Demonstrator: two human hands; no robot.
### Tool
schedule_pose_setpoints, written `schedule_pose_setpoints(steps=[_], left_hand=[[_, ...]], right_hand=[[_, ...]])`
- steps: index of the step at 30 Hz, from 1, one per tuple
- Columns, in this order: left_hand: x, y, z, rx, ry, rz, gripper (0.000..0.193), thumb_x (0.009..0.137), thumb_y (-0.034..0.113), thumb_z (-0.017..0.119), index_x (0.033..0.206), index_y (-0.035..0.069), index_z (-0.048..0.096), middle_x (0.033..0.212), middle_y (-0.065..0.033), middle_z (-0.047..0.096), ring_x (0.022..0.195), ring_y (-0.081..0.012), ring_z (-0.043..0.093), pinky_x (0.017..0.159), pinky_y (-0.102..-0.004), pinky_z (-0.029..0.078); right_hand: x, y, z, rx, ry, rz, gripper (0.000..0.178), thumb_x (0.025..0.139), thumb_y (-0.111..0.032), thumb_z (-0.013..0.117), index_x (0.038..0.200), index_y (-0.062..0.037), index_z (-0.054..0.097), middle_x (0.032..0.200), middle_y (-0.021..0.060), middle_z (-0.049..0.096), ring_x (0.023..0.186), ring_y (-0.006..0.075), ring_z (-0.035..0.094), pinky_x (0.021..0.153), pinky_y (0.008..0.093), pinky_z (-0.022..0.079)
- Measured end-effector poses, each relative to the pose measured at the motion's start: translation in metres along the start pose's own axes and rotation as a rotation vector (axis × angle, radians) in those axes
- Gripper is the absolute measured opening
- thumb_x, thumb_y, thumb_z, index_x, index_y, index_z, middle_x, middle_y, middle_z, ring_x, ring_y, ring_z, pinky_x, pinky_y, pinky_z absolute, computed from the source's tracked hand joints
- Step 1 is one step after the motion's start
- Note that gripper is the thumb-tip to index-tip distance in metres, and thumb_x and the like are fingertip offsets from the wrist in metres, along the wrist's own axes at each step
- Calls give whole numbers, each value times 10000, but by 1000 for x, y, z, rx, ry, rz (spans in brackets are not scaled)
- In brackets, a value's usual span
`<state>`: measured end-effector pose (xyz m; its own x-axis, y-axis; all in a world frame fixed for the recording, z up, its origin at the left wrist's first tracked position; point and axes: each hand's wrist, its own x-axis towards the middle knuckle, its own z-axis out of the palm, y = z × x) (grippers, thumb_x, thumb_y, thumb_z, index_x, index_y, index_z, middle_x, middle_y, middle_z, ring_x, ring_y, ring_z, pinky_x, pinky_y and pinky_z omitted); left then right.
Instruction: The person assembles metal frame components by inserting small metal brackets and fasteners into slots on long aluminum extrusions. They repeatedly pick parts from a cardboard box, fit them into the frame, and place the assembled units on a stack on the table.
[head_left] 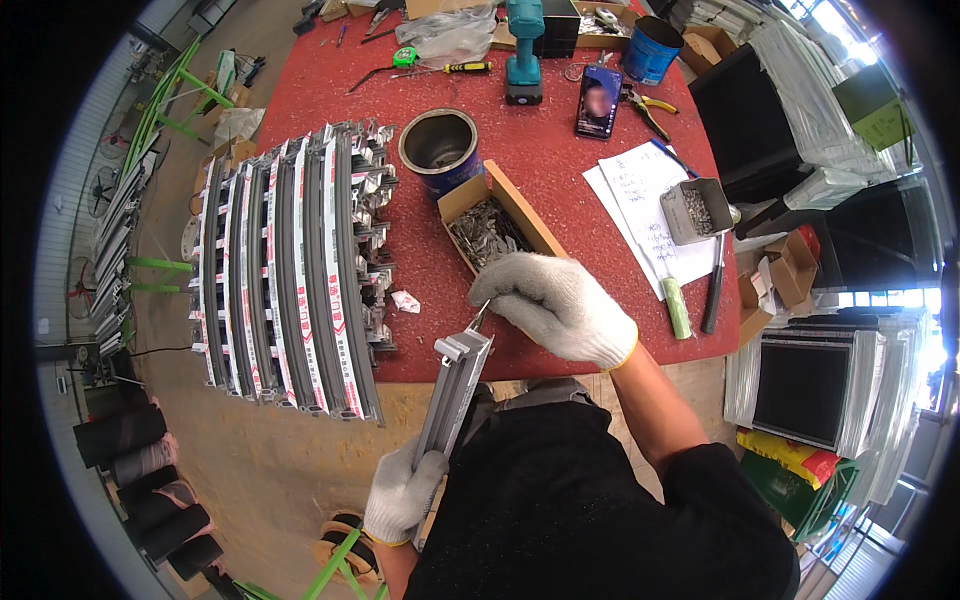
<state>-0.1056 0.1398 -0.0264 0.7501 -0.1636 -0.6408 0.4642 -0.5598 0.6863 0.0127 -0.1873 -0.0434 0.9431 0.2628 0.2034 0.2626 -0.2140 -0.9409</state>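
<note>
My left hand, in a white work glove, is closed around the lower part of a grey aluminium profile. The profile slants up and away from me in front of the table edge. At its upper end, my gloved right hand pinches a small thin metal piece, which touches or nearly touches the profile's end. Just beyond the right hand stands an open cardboard box with many small metal pieces in it. To the left, several similar profiles with red-and-white film lie side by side.
The red table bears a dark round can, a teal cordless drill, a phone, pliers, written papers and a metal tin of small parts. Wrapped panels stand to the right.
</note>
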Motion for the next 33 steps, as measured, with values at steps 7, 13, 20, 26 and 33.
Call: schedule_pose_setpoints(steps=[7, 13, 20, 26, 33], left_hand=[[-2, 0, 2, -22, -14, -20, 447, 1029, 358, 651, 1133, -69, 734, 855, -256, 704, 804, -361, 722, 804, -474, 563], [-2, 2, 4, 5, 7, -19, 468, 1034, 361, 643, 1156, -82, 729, 879, -270, 712, 815, -378, 723, 817, -484, 566], [-1, 5, 3, -3, 5, -11, 462, 1040, 354, 642, 1163, -82, 731, 878, -277, 706, 815, -385, 723, 817, -485, 567], [-1, 9, 2, 32, 28, -45, 412, 1038, 300, 646, 1159, -81, 744, 869, -275, 709, 817, -385, 733, 804, -475, 570], [-2, -2, 6, 43, 59, 22, 419, 1043, 307, 664, 1191, -73, 760, 909, -290, 746, 843, -419, 759, 795, -483, 576]], right_hand=[[4, 11, 4, -5, -18, -86, 171, 1026, -41, 749, 1192, -13, 782, 1055, 156, 806, 981, 329, 800, 883, 423, 627], [3, 11, 9, 38, -18, 2, 168, 1051, -63, 735, 1199, -6, 793, 1053, 161, 816, 992, 313, 817, 894, 420, 635], [2, 12, 18, 88, -35, 105, 155, 1080, -76, 704, 1176, 12, 788, 1074, 150, 811, 1018, 273, 799, 938, 399, 621], [2, 13, 22, 241, -11, 190, 219, 1078, -133, 717, 1199, 10, 830, 1099, 174, 857, 1028, 244, 829, 943, 384, 637], [3, 15, 20, 336, -136, 356, 268, 1072, -100, 728, 1282, 27, 836, 1211, 145, 853, 1079, 179, 787, 973, 348, 632]])
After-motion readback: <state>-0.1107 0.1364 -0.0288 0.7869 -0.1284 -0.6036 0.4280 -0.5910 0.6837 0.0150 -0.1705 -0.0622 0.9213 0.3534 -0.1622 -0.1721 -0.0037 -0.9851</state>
